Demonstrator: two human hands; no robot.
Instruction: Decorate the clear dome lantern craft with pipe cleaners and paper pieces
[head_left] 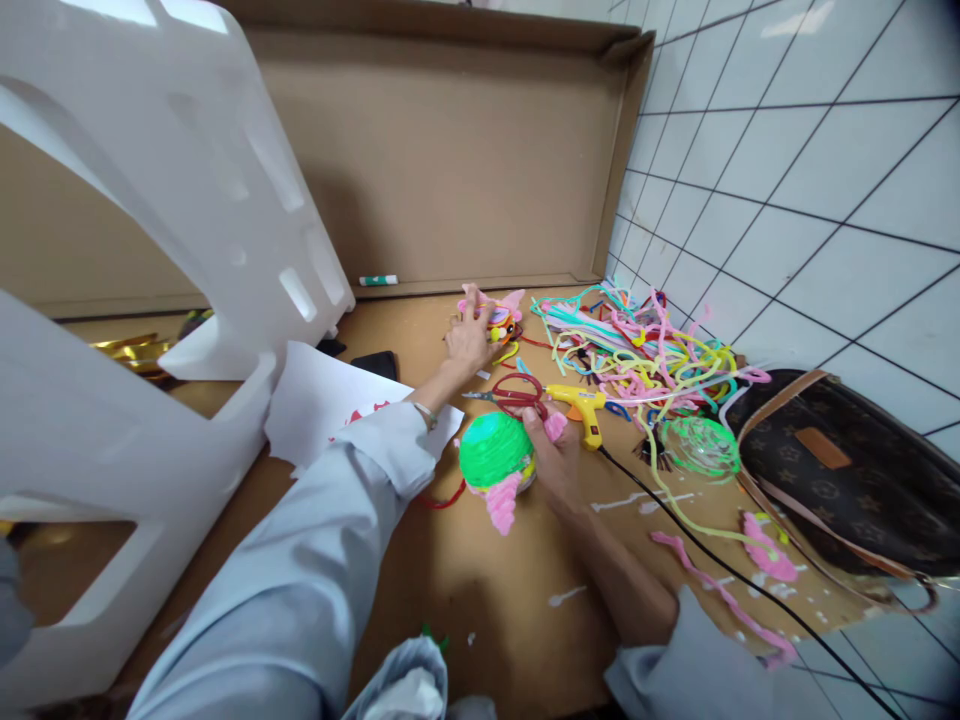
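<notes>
My right hand (553, 452) is closed round a green ball figure (495, 452) wrapped in pipe cleaner, with pink fuzzy ears, held just above the cardboard floor (465, 570). My left hand (469, 338) reaches further out and rests, fingers curled, on a small pink and orange pipe-cleaner figure (501, 318). Red-handled scissors (510, 395) and a yellow glue gun (583, 408) lie between the two hands.
A tangled heap of coloured pipe cleaners (637, 345) lies at the right, a green-wrapped clear ball (699, 445) and a brown patterned bag (840, 470) beside it. White foam packing (180, 200) stands at the left, white paper (322, 400) below it. A marker (378, 280) lies by the cardboard wall.
</notes>
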